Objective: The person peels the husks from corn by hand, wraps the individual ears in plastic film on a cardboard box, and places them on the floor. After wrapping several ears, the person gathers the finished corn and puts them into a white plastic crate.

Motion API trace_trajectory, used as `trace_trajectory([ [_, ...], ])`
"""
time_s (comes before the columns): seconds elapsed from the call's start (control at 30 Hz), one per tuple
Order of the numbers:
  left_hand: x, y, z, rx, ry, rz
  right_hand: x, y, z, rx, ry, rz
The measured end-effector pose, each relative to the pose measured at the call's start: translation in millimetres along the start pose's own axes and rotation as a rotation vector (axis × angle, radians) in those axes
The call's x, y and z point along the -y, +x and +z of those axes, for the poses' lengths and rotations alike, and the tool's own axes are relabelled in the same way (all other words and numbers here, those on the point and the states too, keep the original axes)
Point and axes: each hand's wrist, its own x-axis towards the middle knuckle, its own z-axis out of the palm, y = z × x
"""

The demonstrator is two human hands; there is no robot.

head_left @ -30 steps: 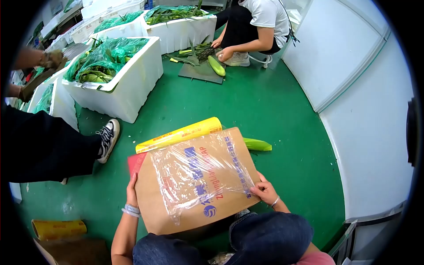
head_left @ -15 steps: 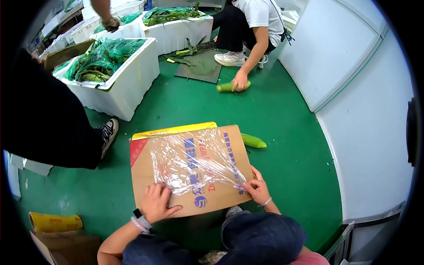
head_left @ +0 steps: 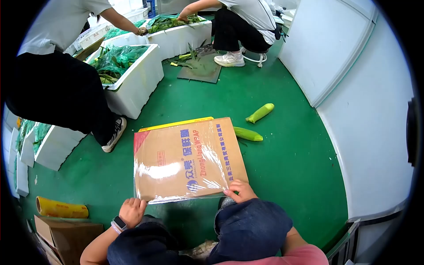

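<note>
Left hand [head_left: 132, 212]: fingers bunched tight on the near-left corner of a clear film [head_left: 155, 189], just off the cardboard's edge. Right hand [head_left: 241, 191]: thumb and fingertips pinched together on the film's near edge, toward the right corner, other fingers curled. Film lies glossy over a printed cardboard [head_left: 172, 150], its near margin overhanging and drawn out between the two hands. Cardboard sits in front of the knees, blue and red lettering on brown, red far-left corner; what supports it cannot be told. Left wrist carries a dark-faced watch [head_left: 119, 222] and a pale band. Along the cardboard's far edge, a strip of a yellow object [head_left: 176, 124], mostly hidden. Just beyond the far-right corner, a nearer green ear [head_left: 249, 134]; past it, apart, a farther green ear [head_left: 260, 113], both on the green floor [head_left: 296, 176]. Lower left: yellow roll [head_left: 62, 208] on its side, beside a brown carton [head_left: 75, 234]. Farther out, a dark board [head_left: 201, 73] with leafy scraps [head_left: 187, 57]. Upper left, white foam box [head_left: 137, 88] of greens in green plastic; standing co-worker [head_left: 62, 84] next to it. Seated co-worker [head_left: 247, 26] beyond the board, arm reaching into a far foam box [head_left: 185, 39] of greens.
</note>
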Motion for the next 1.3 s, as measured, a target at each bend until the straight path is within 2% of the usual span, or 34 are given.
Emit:
trace_trajectory([
  [0.03,-1.9,-2.3,8.5,-0.015,-0.06,0.016,4.2,-4.7,-1.0,0.124,-0.015,0.104],
  [0.1,-2.5,-5.4,31.7,-0.03,-0.111,0.037,11.4,-11.8,-1.5,0.088,-0.047,0.121],
  [0.2,-4.5,-10.5,54.3,-0.106,-0.463,-0.273,4.0,-16.6,-0.6,0.087,-0.116,0.172],
  [0.23,-4.1,-13.2,55.3,-0.098,-0.457,-0.255,-3.3,-15.1,-2.4,0.215,-0.123,0.179],
  [0.27,-4.1,-17.2,57.3,-0.11,-0.479,-0.33,-13.2,-13.1,-5.7,0.343,-0.128,0.189],
  [0.3,-3.7,-19.7,59.4,-0.121,-0.502,-0.404,-30.7,-5.6,-13.8,0.539,0.061,0.199],
  [0.33,-6.0,-20.0,39.4,0.005,-0.735,-0.522,-71.0,2.5,-34.8,0.906,0.565,0.474],
  [0.37,-3.7,-23.8,47.5,0.016,-0.731,-0.507,-71.4,12.3,-59.9,1.016,0.59,0.533],
  [0.4,-1.7,-30.5,59.7,-0.072,-0.896,-0.559,-90.9,19.1,-79.5,1.006,0.65,0.677],
  [0.43,0.9,-36.0,69.6,-0.163,-1.06,-0.613,-111.2,28.8,-98.4,0.843,0.631,0.703],
  [0.47,3.3,-39.3,76.6,-0.173,-1.27,-0.728,-129.5,39.1,-118.1,0.558,0.635,0.738],
  [0.5,5.6,-39.1,80.7,-0.183,-1.481,-0.846,-152.7,51.2,-131.1,0.132,0.576,0.951],
  [0.53,6.8,-34.5,73.0,-0.173,-1.499,-0.91,-195.2,60.2,-138.1,-0.258,0.419,1.0],
  [0.57,8.8,-32.9,70.3,-0.179,-1.497,-0.916,-253.0,61.7,-146.7,-0.473,-0.04,0.967],
  [0.63,14.5,-34.5,70.5,-0.124,-1.612,-1.103,-275.9,69.4,-154.8,-0.594,-0.635,1.083],
  [0.7,22.6,-37.0,80.3,-0.134,-1.665,-1.124,-314.9,74.7,-157.4,-0.41,-0.561,1.222],
  [0.77,24.0,-34.8,72.4,-0.009,-1.596,-1.188,-337.7,79.2,-152.1,-0.331,-0.453,1.199],
  [0.83,29.7,-31.8,69.0,-0.029,-1.566,-1.18,-353.0,80.3,-142.5,-0.417,-0.354,1.043],
  [0.87,34.0,-30.2,66.9,-0.042,-1.538,-1.163,-358.6,81.1,-140.8,-0.536,-0.329,1.015],
  [0.9,38.6,-27.8,64.3,-0.048,-1.535,-1.168,-364.0,83.5,-141.1,-0.532,-0.326,1.01],
  [1.0,48.9,-15.2,50.3,-0.204,-1.524,-1.034,-380.3,83.3,-140.7,-0.762,-0.099,1.142],
  [1.07,51.1,-3.4,40.3,-0.231,-1.521,-1.001,-339.2,85.8,-128.9,-0.897,-0.125,1.42],
  [1.17,48.8,7.8,24.1,-0.286,-1.493,-0.945,-350.3,56.3,-118.6,-0.97,-0.18,1.414],
  [1.2,47.4,10.8,16.9,-0.25,-1.5,-0.887,-348.6,40.2,-115.5,-1.053,-0.151,1.221],
  [1.23,45.8,14.0,10.8,-0.216,-1.508,-0.824,-340.8,31.9,-115.1,-1.153,-0.095,1.128],
  [1.3,42.1,21.8,-2.9,-0.25,-1.545,-0.795,-343.6,15.5,-108.0,-1.368,-0.037,0.696],
])
